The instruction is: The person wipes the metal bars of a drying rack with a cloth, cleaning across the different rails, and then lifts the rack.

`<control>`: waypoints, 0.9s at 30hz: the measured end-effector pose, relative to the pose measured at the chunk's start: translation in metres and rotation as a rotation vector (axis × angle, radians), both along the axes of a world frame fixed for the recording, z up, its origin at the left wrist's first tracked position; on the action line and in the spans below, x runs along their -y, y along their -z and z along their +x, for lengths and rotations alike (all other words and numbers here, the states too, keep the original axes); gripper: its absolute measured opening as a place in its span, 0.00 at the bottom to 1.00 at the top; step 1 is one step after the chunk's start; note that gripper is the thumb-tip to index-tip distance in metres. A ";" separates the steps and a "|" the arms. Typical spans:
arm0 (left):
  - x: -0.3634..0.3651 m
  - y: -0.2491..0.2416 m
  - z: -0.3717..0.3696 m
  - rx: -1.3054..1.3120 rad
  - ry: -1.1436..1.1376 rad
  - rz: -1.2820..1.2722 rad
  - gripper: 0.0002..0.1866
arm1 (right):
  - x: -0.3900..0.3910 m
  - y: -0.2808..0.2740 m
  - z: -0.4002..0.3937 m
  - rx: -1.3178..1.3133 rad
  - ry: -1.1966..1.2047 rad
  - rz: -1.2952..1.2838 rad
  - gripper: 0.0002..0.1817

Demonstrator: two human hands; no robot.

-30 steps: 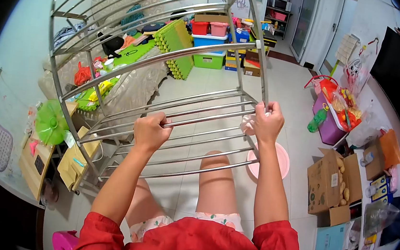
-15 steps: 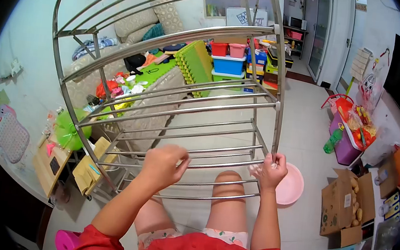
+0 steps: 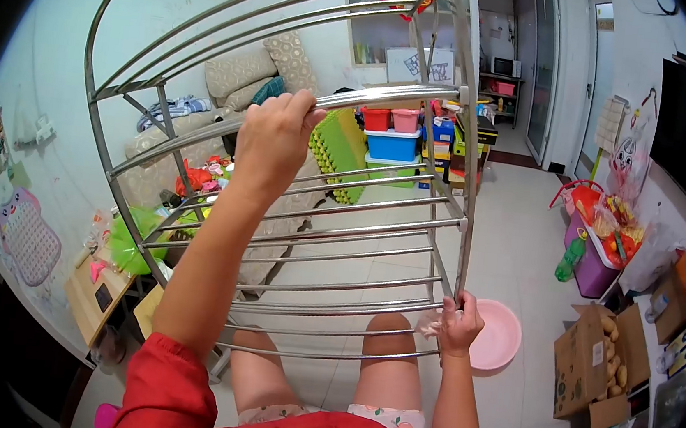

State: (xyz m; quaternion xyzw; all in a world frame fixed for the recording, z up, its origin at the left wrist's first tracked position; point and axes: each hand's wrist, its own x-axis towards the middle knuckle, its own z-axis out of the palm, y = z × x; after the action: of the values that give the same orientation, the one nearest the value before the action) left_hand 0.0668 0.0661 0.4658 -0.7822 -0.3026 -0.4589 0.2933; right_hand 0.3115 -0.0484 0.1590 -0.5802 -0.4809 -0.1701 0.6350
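A metal rack of curved steel bars [image 3: 358, 234] stands in front of me, over my knees. My left hand [image 3: 278, 138] is raised, its fingers wrapped round a thick upper front bar of the rack. Low on the rack's right upright, my right hand [image 3: 459, 324] is closed, with a crumpled pale cloth [image 3: 430, 325] showing beside its fingers. Part of that cloth is hidden behind the hand. A pink basin [image 3: 498, 336] sits on the floor just right of my right hand.
Behind the rack are a sofa [image 3: 241, 72], a green mat [image 3: 337, 151] and stacked boxes [image 3: 391, 144]. On the right stand a purple bin [image 3: 594, 269], a green bottle [image 3: 571, 257] and a cardboard box [image 3: 580, 369]. A wooden table [image 3: 95, 297] is at left.
My left hand has moved up from the lower bars and taken hold of the upper bar. The rack appears tilted slightly differently. My right hand stays low at the right upright.
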 end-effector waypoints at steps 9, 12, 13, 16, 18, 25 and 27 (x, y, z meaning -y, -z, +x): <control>0.009 0.007 0.005 0.062 -0.030 0.081 0.08 | -0.010 0.016 0.031 -0.172 0.409 0.144 0.19; 0.013 0.007 0.002 0.079 -0.034 0.091 0.08 | 0.012 -0.045 0.028 -0.337 0.296 0.232 0.19; 0.012 0.008 0.002 0.083 -0.023 0.107 0.08 | 0.014 -0.065 0.023 -0.297 0.198 0.287 0.18; 0.022 0.008 0.000 0.068 -0.038 0.078 0.08 | 0.014 -0.161 -0.019 -0.025 -0.010 0.433 0.03; 0.029 0.007 -0.001 0.067 -0.007 0.070 0.08 | 0.013 -0.220 -0.055 -0.055 -0.256 0.377 0.05; 0.073 -0.015 -0.031 -0.012 0.148 -0.196 0.14 | -0.007 -0.303 -0.108 -0.527 -1.194 0.070 0.24; 0.089 -0.029 -0.043 -0.063 0.223 -0.420 0.18 | 0.004 -0.324 -0.112 -0.541 -1.197 0.023 0.26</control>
State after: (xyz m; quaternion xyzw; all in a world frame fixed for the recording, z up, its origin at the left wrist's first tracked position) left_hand 0.0242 -0.0225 0.4944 -0.8685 -0.2939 -0.3909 0.0809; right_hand 0.1993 -0.0523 0.4825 -0.2281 -0.5421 0.3594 0.7245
